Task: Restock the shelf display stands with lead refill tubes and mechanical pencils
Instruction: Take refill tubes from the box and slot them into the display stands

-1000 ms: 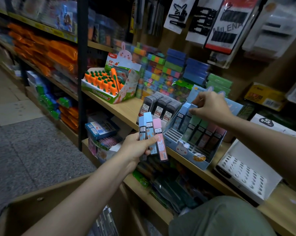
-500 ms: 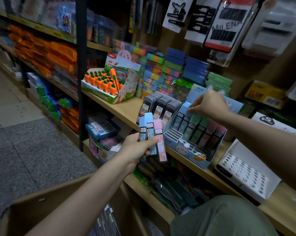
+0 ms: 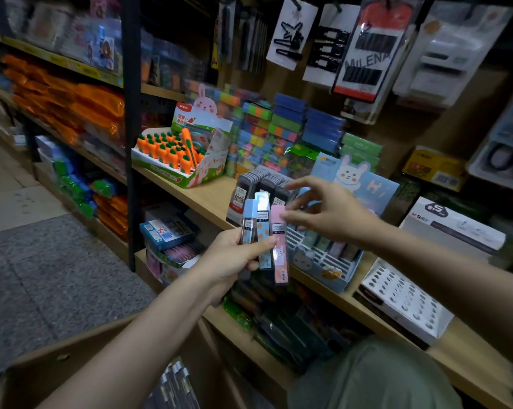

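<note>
Pastel lead refill tubes, two blue and one pink, fan upright from my left hand, fingers curled round them. My right hand hovers beside their tops, fingers spread, holding nothing. Behind stands the blue bunny display stand on the wooden shelf, dark tube packs and a carrot box alongside.

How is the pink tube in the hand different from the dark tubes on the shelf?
The pink tube is pastel with a little animal picture; the dark tubes are black-grey with white labels. The pink tube is held in the left hand, fanned with two blue ones; the dark tubes stand packed together on the shelf. The right hand reaches for the pink tube, not the dark ones. Both are slim and rectangular.
</note>
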Demonstrator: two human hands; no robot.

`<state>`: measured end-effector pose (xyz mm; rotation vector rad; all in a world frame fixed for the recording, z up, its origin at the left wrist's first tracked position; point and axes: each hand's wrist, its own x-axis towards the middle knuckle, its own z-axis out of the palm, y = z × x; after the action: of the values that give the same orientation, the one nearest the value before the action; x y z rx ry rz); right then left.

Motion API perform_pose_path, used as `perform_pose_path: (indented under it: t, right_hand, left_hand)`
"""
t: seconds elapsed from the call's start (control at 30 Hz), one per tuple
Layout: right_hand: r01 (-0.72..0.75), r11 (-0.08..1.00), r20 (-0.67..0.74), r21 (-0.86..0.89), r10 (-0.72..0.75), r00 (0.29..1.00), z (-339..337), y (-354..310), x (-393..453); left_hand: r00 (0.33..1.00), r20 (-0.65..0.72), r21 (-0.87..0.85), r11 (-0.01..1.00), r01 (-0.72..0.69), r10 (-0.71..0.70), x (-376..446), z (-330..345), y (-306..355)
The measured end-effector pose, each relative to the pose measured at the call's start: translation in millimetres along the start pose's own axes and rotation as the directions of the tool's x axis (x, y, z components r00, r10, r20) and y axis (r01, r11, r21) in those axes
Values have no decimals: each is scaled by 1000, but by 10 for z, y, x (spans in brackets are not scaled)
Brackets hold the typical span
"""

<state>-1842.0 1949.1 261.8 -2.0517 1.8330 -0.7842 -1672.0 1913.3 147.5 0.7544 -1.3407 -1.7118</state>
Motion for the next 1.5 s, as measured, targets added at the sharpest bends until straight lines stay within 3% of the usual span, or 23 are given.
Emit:
perform_pose_path:
  t: [0.17,0.3,0.43,0.6,0.87,1.33,1.5]
  right_hand:
    - [-21,991,34,134,17,999,-98,-11,-182]
    - [15,990,-248,141,20,968,-557,161,-346]
    - [-28,982,-459,-188,-62,886,-806,500,-615]
    - [-6,981,-526,-192,-98,845,-600,824,-723]
    - [-15,979,-476,-201,-84,875,-373,1033,-559]
    - [-59,983,-470,-174,-30,882,-331,1129,-501]
    - [-89,943,-485,-319,-82,871,-231,1124,-482]
  left_hand:
    - [998,51,-5,1000,-24,24,-39,115,37]
    - [997,-79,-7,1000,-1,0,-44,99,17]
    - [995,-89,40,998,-41,45,-73,134,-14]
    - [998,-68,99,995,-8,15,-102,233,-64]
    - [994,-93,150,986,77,-64,-98,173,-108]
    - [997,-72,115,993,26,-18,-106,221,-152]
    - [998,-63,142,990,10,-1,-107,183,-171]
